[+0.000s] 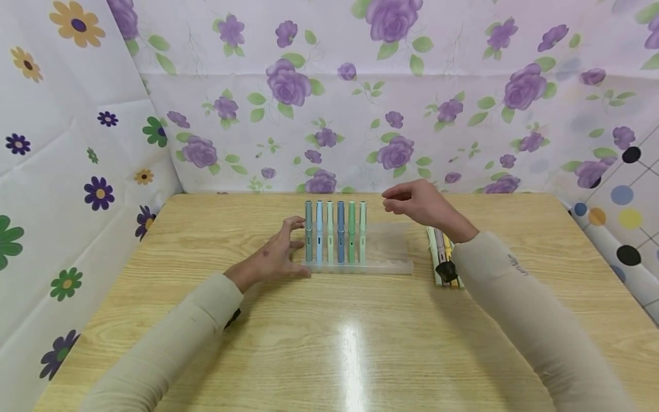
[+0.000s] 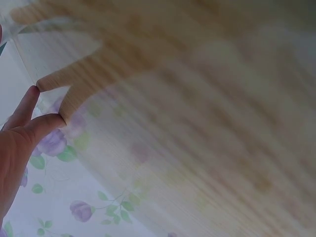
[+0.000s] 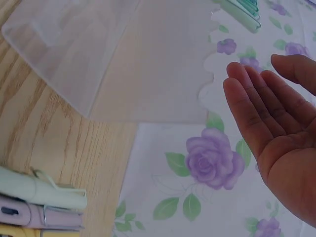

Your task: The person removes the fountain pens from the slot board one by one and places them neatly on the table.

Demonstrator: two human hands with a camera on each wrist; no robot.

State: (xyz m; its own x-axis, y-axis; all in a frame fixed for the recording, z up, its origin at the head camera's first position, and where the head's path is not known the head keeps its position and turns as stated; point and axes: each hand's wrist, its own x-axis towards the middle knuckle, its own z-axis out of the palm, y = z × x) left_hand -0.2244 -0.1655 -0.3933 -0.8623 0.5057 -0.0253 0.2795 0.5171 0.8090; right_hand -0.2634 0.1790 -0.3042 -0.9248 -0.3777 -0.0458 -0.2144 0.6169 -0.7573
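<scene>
A clear display stand (image 1: 386, 246) holds a row of several upright pens (image 1: 341, 232) in blue and green shades, filling its left part. My left hand (image 1: 275, 252) is at the stand's left end, thumb near the front corner and bent fingers spread beside the leftmost pen. In the left wrist view, fingertips of the left hand (image 2: 22, 128) meet their reflections on a glossy surface. My right hand (image 1: 422, 203) hovers right of the row, above the stand's right part. Nothing shows in its grasp; the right wrist view shows the palm (image 3: 291, 148) with fingers extended and thumb apart.
To the right of the stand, more pens (image 1: 439, 252), pale green, lilac and yellow, lie side by side on the wooden table (image 1: 288, 343), partly under my right wrist. A black strap piece (image 1: 447, 271) hangs over them. A floral cloth (image 1: 334, 131) backs the table.
</scene>
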